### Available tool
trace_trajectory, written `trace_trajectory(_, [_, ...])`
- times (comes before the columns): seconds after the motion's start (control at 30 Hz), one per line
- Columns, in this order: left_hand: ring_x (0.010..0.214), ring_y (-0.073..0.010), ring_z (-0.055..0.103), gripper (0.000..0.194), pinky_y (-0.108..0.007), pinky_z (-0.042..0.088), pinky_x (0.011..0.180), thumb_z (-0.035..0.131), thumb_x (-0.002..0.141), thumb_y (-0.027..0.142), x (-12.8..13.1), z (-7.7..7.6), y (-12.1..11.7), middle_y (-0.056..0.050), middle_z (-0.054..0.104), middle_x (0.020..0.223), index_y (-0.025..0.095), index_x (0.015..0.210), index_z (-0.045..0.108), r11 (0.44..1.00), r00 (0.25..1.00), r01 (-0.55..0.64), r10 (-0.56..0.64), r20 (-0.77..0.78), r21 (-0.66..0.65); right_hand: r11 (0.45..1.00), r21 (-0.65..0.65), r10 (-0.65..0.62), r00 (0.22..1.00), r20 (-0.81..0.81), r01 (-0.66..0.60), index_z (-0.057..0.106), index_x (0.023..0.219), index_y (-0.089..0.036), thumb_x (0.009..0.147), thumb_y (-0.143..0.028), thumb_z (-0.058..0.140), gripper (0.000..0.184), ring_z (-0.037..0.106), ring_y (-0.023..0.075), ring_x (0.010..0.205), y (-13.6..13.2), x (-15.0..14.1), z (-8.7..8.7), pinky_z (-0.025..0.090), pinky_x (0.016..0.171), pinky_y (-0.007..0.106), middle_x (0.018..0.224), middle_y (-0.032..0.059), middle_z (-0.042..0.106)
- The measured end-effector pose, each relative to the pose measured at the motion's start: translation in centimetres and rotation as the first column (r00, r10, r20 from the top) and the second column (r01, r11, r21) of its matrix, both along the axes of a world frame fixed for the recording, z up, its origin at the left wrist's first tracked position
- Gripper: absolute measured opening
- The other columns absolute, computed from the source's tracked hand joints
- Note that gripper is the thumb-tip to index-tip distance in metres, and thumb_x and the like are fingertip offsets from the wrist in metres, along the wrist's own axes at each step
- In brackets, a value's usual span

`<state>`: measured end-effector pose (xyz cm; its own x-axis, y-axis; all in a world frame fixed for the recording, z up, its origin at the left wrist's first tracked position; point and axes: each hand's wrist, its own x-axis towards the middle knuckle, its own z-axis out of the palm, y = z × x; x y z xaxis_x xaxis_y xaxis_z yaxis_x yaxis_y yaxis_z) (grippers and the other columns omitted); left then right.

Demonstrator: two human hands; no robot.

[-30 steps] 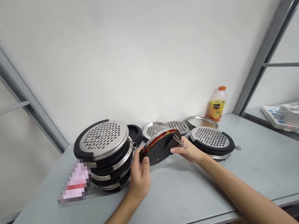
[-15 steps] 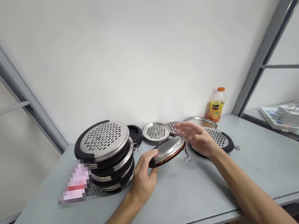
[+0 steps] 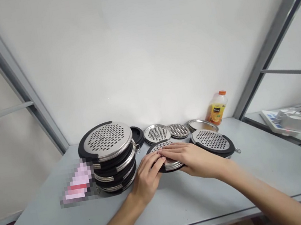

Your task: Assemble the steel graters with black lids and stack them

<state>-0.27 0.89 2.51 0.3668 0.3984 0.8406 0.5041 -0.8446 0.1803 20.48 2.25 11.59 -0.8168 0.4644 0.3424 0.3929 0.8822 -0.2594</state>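
Between my hands, above the table, is a round metal grater (image 3: 173, 165) with a black rim. My left hand (image 3: 148, 171) grips its left edge, fingers over the top. My right hand (image 3: 188, 158) wraps its right side, with fingers lying across the perforated face and touching the left fingertips. Much of the grater is hidden under both hands. To the left stands a tall stack of black-rimmed round graters (image 3: 111, 141), with small hanging rings at its side. Right of my hands lies another black-rimmed grater (image 3: 210, 141) with a ring at its edge.
Along the wall lie loose grater discs (image 3: 156, 133), a coarser disc (image 3: 179, 130), shiny metal rings (image 3: 202, 124) and a black round part (image 3: 137, 134). A juice bottle (image 3: 217, 109) stands behind. A blurred pink item (image 3: 76, 187) lies left. A power strip (image 3: 283, 122) sits far right.
My right hand, raised and apart from the grater before, has come down onto its right side. The grater has levelled from its tilt. My left hand keeps hold of it.
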Motion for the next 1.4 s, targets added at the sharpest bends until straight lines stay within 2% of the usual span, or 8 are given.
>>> trace_trajectory(0.17, [0.125,-0.0273,0.048,0.050,-0.045,0.046,0.102,0.053,0.087,0.007,0.1,0.5,-0.3,-0.014,0.048,0.134,0.021,0.135,0.044,0.997,0.997,-0.057,0.053,0.062,0.053,0.988,0.142,-0.057,0.998,0.025,0.053,0.039,0.143,-0.022,0.068,0.003,0.047,0.079,0.050,0.0254,0.126,-0.8,1.6,-0.3,0.042,0.106,0.046,0.138,0.0084,0.052])
trace_trajectory(0.27, [0.126,-0.0276,0.047,0.055,-0.046,0.045,0.102,0.055,0.088,0.016,0.4,0.9,-0.8,-0.014,0.048,0.136,0.020,0.139,0.037,0.994,0.992,-0.094,0.098,0.081,-0.049,0.955,0.239,-0.178,0.984,-0.001,0.173,0.040,0.142,-0.025,0.072,-0.001,0.047,0.074,0.051,0.0255,0.125,-0.9,4.1,0.2,0.043,0.105,0.046,0.138,0.0056,0.052])
trace_trajectory(0.47, [0.116,-0.0250,0.054,0.038,-0.042,0.048,0.098,0.049,0.091,0.023,0.9,0.9,-1.3,-0.013,0.055,0.126,0.019,0.128,0.047,0.970,1.000,-0.016,0.012,-0.017,-0.241,0.755,0.459,-0.528,0.849,0.002,0.468,0.040,0.142,-0.027,0.077,-0.010,0.050,0.068,0.053,0.0285,0.123,0.7,12.4,0.8,0.046,0.102,0.048,0.138,0.0051,0.052])
trace_trajectory(0.63, [0.114,-0.0234,0.055,0.041,-0.041,0.048,0.097,0.049,0.091,0.021,1.0,0.9,-1.4,-0.012,0.058,0.121,0.019,0.132,0.042,0.949,0.998,0.037,-0.049,-0.030,-0.313,0.575,0.531,-0.716,0.697,-0.042,0.622,0.044,0.141,-0.022,0.079,-0.011,0.049,0.062,0.050,0.0332,0.124,0.9,17.7,-0.8,0.044,0.101,0.051,0.136,0.0103,0.054])
trace_trajectory(0.77, [0.113,-0.0226,0.056,0.045,-0.041,0.049,0.095,0.049,0.091,0.022,1.0,0.6,-1.5,-0.011,0.059,0.120,0.019,0.134,0.037,0.930,0.999,0.046,-0.052,-0.007,-0.364,0.583,0.505,-0.724,0.689,-0.032,0.637,0.051,0.135,-0.020,0.080,-0.012,0.048,0.056,0.056,0.0311,0.119,1.0,18.2,-3.3,0.048,0.098,0.045,0.131,0.0105,0.058])
trace_trajectory(0.93, [0.110,-0.0215,0.057,0.042,-0.040,0.049,0.094,0.048,0.092,0.022,0.8,0.6,-1.3,-0.010,0.059,0.118,0.021,0.133,0.039,0.914,0.999,0.037,-0.043,-0.006,-0.403,0.593,0.507,-0.708,0.705,-0.043,0.626,0.053,0.133,-0.019,0.076,-0.009,0.047,0.058,0.058,0.0299,0.116,2.1,16.2,-5.9,0.051,0.092,0.046,0.129,0.0084,0.060])
trace_trajectory(1.13, [0.110,-0.0214,0.057,0.040,-0.040,0.048,0.095,0.047,0.092,0.023,0.6,0.6,-1.0,-0.009,0.060,0.117,0.021,0.131,0.040,0.909,0.999,0.025,-0.037,-0.021,-0.417,0.604,0.501,-0.692,0.720,-0.058,0.620,0.050,0.135,-0.020,0.076,-0.008,0.047,0.060,0.055,0.0283,0.119,2.9,13.9,-6.5,0.049,0.094,0.044,0.132,0.0062,0.058])
trace_trajectory(1.4, [0.113,-0.0217,0.055,0.036,-0.039,0.046,0.098,0.045,0.095,0.027,0.4,1.0,-1.0,-0.009,0.058,0.122,0.021,0.130,0.044,0.883,0.997,0.007,-0.043,-0.065,-0.469,0.581,0.484,-0.716,0.694,-0.079,0.654,0.052,0.132,-0.017,0.083,-0.014,0.046,0.050,0.056,0.0284,0.117,3.3,13.5,-7.2,0.049,0.093,0.043,0.131,0.0062,0.059])
